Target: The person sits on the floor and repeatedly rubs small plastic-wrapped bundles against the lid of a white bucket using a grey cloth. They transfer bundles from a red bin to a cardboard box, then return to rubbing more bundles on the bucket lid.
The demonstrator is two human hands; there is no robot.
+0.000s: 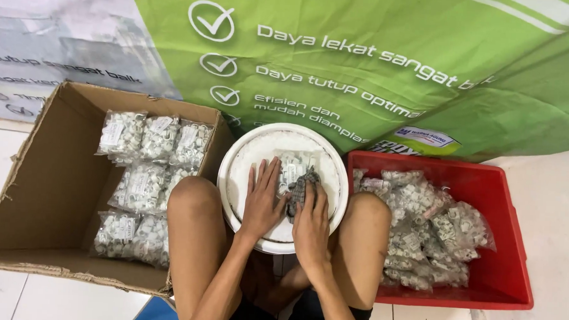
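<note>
A round white bucket lid lies between my knees. On it rests a clear plastic bag of small white fittings. My left hand lies flat on the lid with its fingers spread, touching the left side of the bag. My right hand presses a dark checked cloth against the bag's lower right side. Both forearms reach up from the bottom of the view.
An open cardboard box on the left holds several packed bags of white fittings. A red plastic bin on the right holds several more bags. A green printed banner hangs behind. My bare knees flank the lid.
</note>
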